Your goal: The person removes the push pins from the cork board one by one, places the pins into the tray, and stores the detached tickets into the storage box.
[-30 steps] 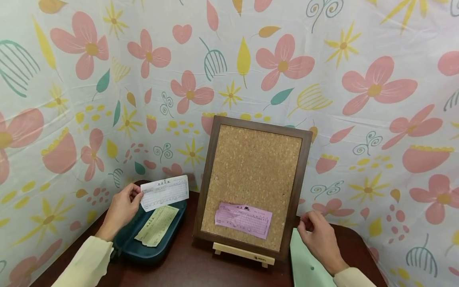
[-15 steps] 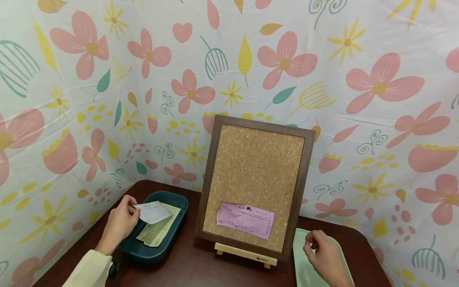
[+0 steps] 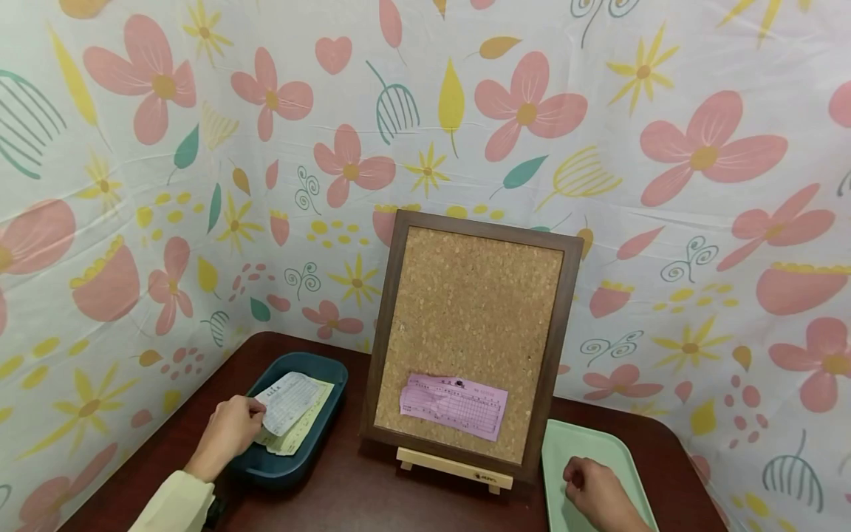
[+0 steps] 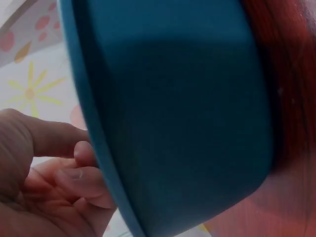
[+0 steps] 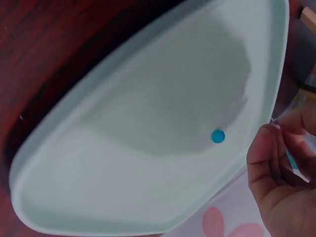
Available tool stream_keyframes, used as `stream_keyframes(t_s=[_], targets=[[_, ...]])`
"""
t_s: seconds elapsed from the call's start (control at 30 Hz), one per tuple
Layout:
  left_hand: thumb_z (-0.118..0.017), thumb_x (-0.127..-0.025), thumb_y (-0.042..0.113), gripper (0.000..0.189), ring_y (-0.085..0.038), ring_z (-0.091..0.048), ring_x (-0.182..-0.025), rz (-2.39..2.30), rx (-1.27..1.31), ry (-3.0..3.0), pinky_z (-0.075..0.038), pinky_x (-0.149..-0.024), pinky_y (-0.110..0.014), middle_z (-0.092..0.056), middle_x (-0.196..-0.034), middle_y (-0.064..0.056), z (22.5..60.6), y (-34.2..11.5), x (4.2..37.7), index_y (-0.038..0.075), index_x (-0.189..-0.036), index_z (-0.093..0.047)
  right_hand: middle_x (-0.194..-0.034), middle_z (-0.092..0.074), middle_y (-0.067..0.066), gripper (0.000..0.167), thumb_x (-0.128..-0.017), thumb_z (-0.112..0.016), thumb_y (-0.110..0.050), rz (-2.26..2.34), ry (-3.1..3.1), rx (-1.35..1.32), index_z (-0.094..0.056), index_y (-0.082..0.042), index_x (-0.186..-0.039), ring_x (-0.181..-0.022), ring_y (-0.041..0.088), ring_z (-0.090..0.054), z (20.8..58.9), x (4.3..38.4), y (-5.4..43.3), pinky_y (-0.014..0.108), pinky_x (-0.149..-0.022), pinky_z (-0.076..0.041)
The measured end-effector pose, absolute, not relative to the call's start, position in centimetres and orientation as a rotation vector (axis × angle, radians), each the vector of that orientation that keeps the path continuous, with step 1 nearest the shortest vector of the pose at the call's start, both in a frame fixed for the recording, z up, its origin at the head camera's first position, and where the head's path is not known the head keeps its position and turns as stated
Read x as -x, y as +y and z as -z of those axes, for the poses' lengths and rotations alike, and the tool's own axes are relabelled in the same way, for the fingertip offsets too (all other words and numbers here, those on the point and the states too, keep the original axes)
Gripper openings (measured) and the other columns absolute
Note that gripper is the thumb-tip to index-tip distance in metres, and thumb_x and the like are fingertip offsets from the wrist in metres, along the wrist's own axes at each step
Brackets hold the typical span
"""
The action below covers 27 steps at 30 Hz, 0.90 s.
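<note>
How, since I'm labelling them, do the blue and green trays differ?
Colour: the blue tray is dark, the green tray pale mint.
Depth: the blue tray looks deeper than the green tray.
Contents: a yellow slip lies in the blue tray, a blue disc in the green tray.
Place: the blue tray is left of the corkboard, the green tray right of it.
Both have rounded corners and rest on the brown table.

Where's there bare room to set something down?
Bare table shows between the blue tray and corkboard. The green tray has room around its blue disc, near the right hand. Crowded: the blue tray, with paper slips, left hand alongside.
</note>
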<state>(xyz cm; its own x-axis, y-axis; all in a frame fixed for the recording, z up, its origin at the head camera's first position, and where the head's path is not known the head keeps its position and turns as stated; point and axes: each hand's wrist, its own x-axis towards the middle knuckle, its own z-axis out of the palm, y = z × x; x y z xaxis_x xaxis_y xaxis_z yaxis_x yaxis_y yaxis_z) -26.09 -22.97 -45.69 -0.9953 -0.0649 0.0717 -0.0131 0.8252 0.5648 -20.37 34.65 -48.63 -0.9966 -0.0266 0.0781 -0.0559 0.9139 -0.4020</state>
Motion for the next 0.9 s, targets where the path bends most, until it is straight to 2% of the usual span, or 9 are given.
stream_keyframes(t_s=[0.23,0.53,0.9], targets=[[-0.060,-0.085,0.003,0.021,-0.023,-0.058,-0.074,0.887,-0.115,-2.999,-0.047,-0.060,-0.037,-0.063,-0.102,-0.027,45.7,-22.6,26.2,-0.008,-0.100,-0.068,-0.063,-0.049,-0.004,0.016,-0.071,-0.069,0.001,-0.665,-3.047,-0.095,-0.057,-0.009,-0.071,-0.057,0.010,-0.045,49.7,20.2,34.8,0.029,-0.054,-0.039],[-0.059,-0.081,0.001,0.019,-0.026,-0.058,-0.079,0.845,-0.094,-3.013,-0.049,-0.069,-0.046,-0.064,-0.097,-0.022,45.9,-22.5,26.3,-0.005,-0.096,-0.070,-0.060,-0.046,-0.006,0.023,-0.066,-0.070,0.002,-0.611,-3.001,-0.153,-0.053,-0.014,-0.066,-0.054,0.006,-0.041,50.8,19.8,34.8,0.027,-0.053,-0.037],[-0.062,-0.082,0.005,0.010,-0.019,-0.050,-0.068,0.860,0.051,-2.891,-0.044,-0.057,-0.034,-0.060,-0.078,-0.006,45.8,-21.0,26.3,0.001,-0.089,-0.069,-0.060,-0.045,-0.006,0.024,-0.065,-0.071,0.002,-0.577,-3.019,-0.106,-0.054,-0.015,-0.064,-0.055,0.009,-0.041,51.1,19.4,34.6,0.029,-0.054,-0.038]])
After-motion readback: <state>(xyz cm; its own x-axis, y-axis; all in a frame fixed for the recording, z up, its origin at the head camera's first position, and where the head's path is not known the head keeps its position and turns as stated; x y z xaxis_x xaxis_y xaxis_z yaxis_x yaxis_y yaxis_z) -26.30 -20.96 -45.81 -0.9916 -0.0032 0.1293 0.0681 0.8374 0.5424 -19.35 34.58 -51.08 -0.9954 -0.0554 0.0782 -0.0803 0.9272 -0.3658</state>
